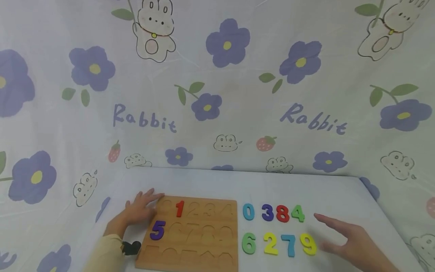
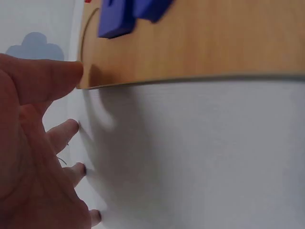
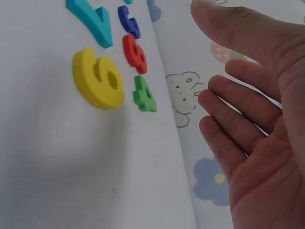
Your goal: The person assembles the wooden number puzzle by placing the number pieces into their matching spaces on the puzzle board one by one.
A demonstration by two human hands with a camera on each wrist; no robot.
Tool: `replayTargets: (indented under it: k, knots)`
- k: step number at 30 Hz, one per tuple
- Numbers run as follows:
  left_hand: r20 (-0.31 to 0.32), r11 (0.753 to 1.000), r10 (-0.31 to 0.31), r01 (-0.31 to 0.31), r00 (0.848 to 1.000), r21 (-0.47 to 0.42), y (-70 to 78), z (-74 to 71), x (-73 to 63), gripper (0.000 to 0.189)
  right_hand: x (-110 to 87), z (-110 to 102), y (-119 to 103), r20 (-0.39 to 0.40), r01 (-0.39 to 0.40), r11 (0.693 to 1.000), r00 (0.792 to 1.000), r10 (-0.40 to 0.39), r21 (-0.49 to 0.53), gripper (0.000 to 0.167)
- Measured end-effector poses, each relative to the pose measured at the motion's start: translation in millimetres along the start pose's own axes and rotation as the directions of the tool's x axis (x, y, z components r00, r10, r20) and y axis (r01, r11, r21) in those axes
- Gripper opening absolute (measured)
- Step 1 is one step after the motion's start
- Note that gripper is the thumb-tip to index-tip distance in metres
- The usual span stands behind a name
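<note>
A wooden number puzzle board lies on the white table, with the red 1 in the top row and the purple 5 at the left of the middle row. My left hand rests at the board's far left corner, fingers extended; in the left wrist view its thumb touches that corner. Held in the air right of the loose numbers, my right hand has nothing in it. The yellow 9 and green 4 are nearest to it.
Between board and right hand lie two rows of loose numbers: blue 0, purple 3, red 8, then green 6, yellow 2, blue 7. A rabbit-and-flower patterned curtain hangs behind the table.
</note>
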State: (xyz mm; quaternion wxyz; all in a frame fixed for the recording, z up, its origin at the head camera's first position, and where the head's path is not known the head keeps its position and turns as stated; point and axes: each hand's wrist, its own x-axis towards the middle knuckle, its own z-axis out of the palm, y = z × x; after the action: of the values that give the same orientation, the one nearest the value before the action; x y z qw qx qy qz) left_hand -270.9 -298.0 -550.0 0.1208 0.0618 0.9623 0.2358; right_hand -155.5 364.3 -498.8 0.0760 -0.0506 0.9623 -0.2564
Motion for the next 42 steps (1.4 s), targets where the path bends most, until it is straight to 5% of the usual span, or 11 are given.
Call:
replayTargets:
  k: [10,21,42]
  knots:
    - [0.016,0.999,0.023,-0.023,1.000,-0.049,-1.9,4.0,-3.9,0.070,9.8,25,11,0.155,-0.197,0.970,0.972,0.174,0.145,0.084]
    - [0.009,0.994,0.040,-0.038,0.999,-0.103,-6.6,5.5,-8.4,0.071,15.2,50,14,0.119,-0.197,0.954,0.978,0.173,0.227,0.083]
    - [0.003,0.992,0.018,-0.018,1.000,-0.127,-9.2,11.4,-5.2,0.071,14.0,66,21,0.020,-0.175,0.974,0.984,0.174,0.141,0.070]
